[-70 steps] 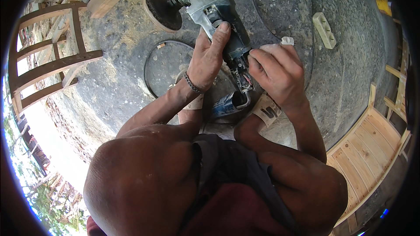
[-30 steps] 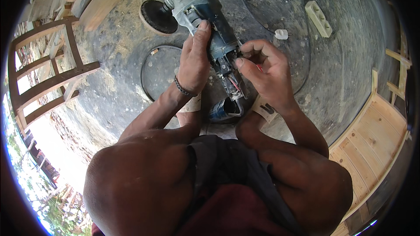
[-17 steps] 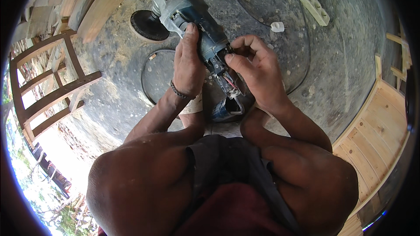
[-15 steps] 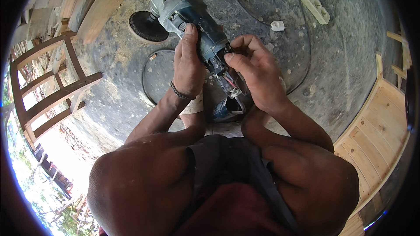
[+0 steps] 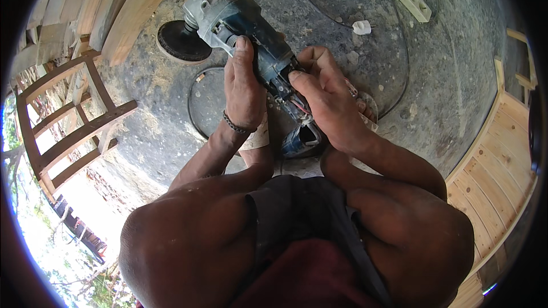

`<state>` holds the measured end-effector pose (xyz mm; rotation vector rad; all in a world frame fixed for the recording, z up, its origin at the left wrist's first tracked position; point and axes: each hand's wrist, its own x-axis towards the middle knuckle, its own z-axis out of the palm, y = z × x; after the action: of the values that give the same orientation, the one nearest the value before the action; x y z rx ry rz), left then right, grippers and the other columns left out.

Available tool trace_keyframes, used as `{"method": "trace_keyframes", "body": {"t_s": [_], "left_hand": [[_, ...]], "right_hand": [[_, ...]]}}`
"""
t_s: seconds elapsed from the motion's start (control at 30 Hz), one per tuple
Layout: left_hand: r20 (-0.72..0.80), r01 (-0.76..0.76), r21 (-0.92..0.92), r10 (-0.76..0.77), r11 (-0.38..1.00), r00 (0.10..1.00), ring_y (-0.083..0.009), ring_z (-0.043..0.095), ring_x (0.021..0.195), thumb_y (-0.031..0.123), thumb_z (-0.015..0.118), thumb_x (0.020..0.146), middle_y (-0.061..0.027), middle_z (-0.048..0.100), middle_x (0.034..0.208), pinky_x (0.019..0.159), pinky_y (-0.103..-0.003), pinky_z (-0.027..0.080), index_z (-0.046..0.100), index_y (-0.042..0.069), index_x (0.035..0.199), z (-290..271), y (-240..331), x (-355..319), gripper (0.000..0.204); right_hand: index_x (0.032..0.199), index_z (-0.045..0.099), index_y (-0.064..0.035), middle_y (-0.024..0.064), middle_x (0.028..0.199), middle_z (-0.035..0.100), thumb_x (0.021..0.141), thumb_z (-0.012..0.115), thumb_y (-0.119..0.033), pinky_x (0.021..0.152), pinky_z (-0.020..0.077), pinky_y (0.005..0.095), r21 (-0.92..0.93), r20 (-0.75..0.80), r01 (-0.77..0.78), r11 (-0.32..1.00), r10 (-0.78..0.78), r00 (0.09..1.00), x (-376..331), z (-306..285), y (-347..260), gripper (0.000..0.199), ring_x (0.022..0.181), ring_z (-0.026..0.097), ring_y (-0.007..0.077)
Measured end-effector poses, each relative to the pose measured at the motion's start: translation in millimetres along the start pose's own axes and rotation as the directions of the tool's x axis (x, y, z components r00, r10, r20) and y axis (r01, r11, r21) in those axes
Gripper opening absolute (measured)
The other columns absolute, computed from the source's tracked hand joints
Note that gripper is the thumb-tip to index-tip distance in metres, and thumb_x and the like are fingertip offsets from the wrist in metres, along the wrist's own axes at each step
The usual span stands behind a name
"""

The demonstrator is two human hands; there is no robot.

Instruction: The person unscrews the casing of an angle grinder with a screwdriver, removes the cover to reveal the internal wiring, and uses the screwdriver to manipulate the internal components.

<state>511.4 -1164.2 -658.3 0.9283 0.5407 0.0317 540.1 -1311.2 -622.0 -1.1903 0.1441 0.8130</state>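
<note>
The blue-bodied, grey-metal-headed grinder [image 5: 264, 35] is clamped in the left hand [image 5: 245, 92], apparently for steadiness, its exposed rear [image 5: 293, 103] touched by the right hand [image 5: 329, 92], whose finger grip cannot be told.

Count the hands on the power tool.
2. The left hand grips the power tool from its left side; the right hand is at the tool's exposed rear end. Parts of both hands are hidden.
</note>
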Motion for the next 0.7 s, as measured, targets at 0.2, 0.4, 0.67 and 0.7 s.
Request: {"method": "trace_keyframes", "body": {"t_s": [0.2,0.4,0.67,0.7], "left_hand": [[0.018,0.033,-0.084,-0.031,0.996,0.999,-0.0208,0.065,0.099,0.05,0.034,0.106,-0.0153,0.063,0.119,0.089,-0.035,0.054,0.05,0.0,0.131,-3.9,-2.4,1.2,0.058],[0.003,0.037,-0.034,-0.037,0.999,0.999,-0.0207,0.065,0.102,0.05,0.035,0.106,-0.014,0.063,0.12,0.09,-0.035,0.053,0.05,0.001,0.131,-1.6,2.3,-0.5,0.057],[0.059,0.115,-0.079,-0.111,0.99,0.992,-0.0223,0.065,0.105,0.052,0.036,0.105,-0.0143,0.063,0.12,0.094,-0.037,0.052,0.049,0.002,0.133,-4.9,-2.2,-0.2,0.059],[0.072,0.128,-0.085,-0.122,0.988,0.99,-0.0225,0.065,0.105,0.052,0.036,0.105,-0.0145,0.063,0.12,0.094,-0.037,0.052,0.049,0.002,0.133,-5.0,-2.5,-0.2,0.059]], "right_hand": [[0.113,0.051,-0.0052,0.0022,0.101,0.058,0.095,0.06,-0.008,0.076,0.0474,0.0239,-0.282,0.026,0.207,0.937,-0.208,0.978,4.8,-10.1,5.4,0.021,0.088,0.057,0.0075],[0.104,0.066,-0.0019,0.0109,0.1,0.066,0.087,0.07,-0.005,0.077,0.0521,0.0304,-0.717,0.279,0.572,0.399,-0.587,0.76,8.0,-34.0,-11.0,0.017,0.089,0.066,0.0221],[0.1,0.07,-0.0015,0.0118,0.092,0.069,0.083,0.075,-0.003,0.07,0.0539,0.0318,-0.682,0.313,0.617,0.392,-0.607,0.731,11.0,-35.7,-9.2,0.018,0.081,0.069,0.0224],[0.1,0.07,-0.0015,0.0116,0.091,0.07,0.083,0.075,-0.003,0.07,0.0539,0.0315,-0.686,0.317,0.614,0.391,-0.599,0.736,11.3,-36.5,-9.9,0.018,0.081,0.069,0.0218]]}}
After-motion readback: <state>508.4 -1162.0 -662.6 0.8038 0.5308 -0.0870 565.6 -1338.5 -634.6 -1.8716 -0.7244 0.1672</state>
